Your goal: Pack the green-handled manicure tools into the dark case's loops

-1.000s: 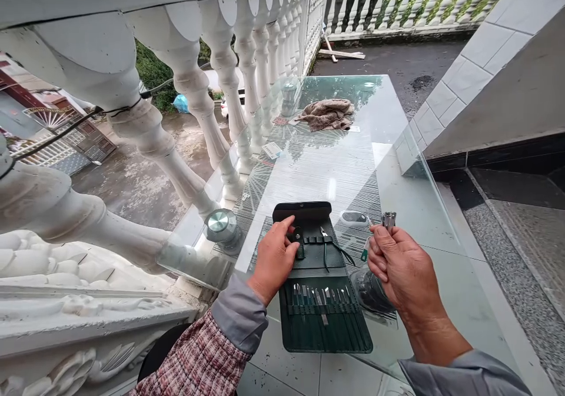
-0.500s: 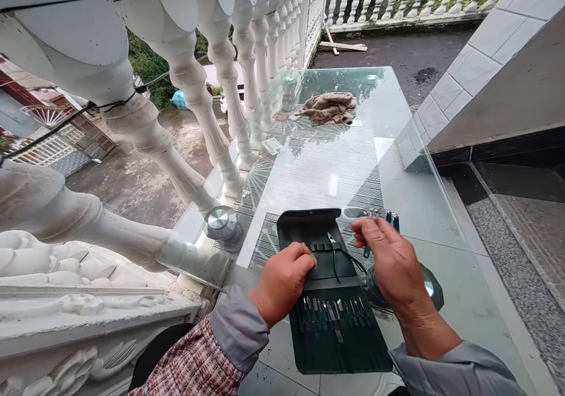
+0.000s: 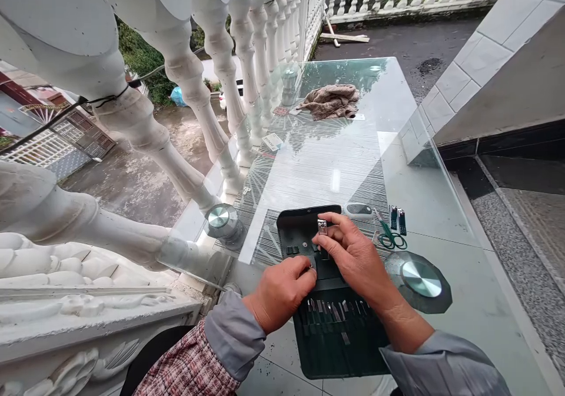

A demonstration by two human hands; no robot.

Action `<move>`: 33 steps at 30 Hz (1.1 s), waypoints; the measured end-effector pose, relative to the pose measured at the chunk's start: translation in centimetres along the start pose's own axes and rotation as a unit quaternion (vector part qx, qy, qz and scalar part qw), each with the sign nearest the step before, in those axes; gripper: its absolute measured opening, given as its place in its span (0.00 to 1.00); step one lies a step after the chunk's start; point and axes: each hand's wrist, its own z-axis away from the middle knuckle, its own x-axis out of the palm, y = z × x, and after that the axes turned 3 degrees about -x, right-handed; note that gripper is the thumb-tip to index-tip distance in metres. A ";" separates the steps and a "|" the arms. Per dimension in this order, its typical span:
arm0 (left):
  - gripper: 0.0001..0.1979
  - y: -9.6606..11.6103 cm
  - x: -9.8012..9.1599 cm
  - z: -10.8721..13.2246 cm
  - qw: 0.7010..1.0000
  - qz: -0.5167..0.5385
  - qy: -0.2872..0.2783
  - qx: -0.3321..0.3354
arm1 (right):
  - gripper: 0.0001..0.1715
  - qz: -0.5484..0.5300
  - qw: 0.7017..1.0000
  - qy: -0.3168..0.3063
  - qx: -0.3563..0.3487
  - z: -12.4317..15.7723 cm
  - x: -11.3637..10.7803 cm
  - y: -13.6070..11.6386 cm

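Head view, looking down: my right hand pinches a small steel clipper between thumb and forefinger, just above the black case. My left hand is curled, fingertips on the case, though I can't tell if they grip anything. Right of the case, green-handled scissors lie on the glass table — near the far edge of the case.
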 end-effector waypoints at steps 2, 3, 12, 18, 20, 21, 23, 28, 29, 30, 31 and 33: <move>0.14 0.1 -0.3 -0.2 0.999 -0.025 0.019 0.027 | 0.20 -0.040 0.999 0.027 0.008 -0.3 0.6 0.5; 0.13 0.1 -0.4 -0.3 0.998 -0.034 0.029 0.038 | 0.19 -0.056 0.997 0.048 0.010 -0.4 0.9 0.7; 0.13 0.0 -0.2 -0.3 0.999 -0.007 0.039 0.025 | 0.16 0.010 1.000 0.030 -0.001 -1.3 1.9 1.9; 0.15 -0.2 -0.1 -0.7 0.989 0.106 0.087 -0.050 | 0.17 0.147 0.983 0.025 -0.110 -1.0 1.8 1.9; 0.14 -0.2 -0.3 -0.9 0.982 0.138 0.108 -0.066 | 0.15 0.215 0.961 0.019 -0.176 -1.0 1.7 2.0; 0.13 -0.2 -0.4 -1.0 0.979 0.149 0.115 -0.073 | 0.15 0.251 0.946 0.016 -0.205 -1.0 1.6 2.0; 0.12 -0.2 -0.5 -1.2 0.975 0.164 0.121 -0.087 | 0.15 0.314 0.918 0.009 -0.244 -1.1 1.4 2.0; 0.11 -0.1 -0.4 -1.3 0.972 0.164 0.122 -0.116 | 0.16 0.396 0.882 -0.034 -0.251 -1.3 1.1 2.0; 0.11 -0.1 -0.3 -1.3 0.972 0.163 0.120 -0.123 | 0.16 0.405 0.880 -0.045 -0.244 -1.2 1.1 2.0; 0.11 0.0 -0.3 -1.3 0.971 0.165 0.117 -0.130 | 0.17 0.413 0.878 -0.057 -0.236 -1.2 1.2 2.0; 0.11 0.0 -0.3 -1.3 0.970 0.168 0.114 -0.137 | 0.17 0.419 0.876 -0.067 -0.228 -1.2 1.2 2.0; 0.11 0.0 -0.3 -1.4 0.966 0.180 0.109 -0.150 | 0.16 0.427 0.873 -0.083 -0.220 -1.1 1.2 2.1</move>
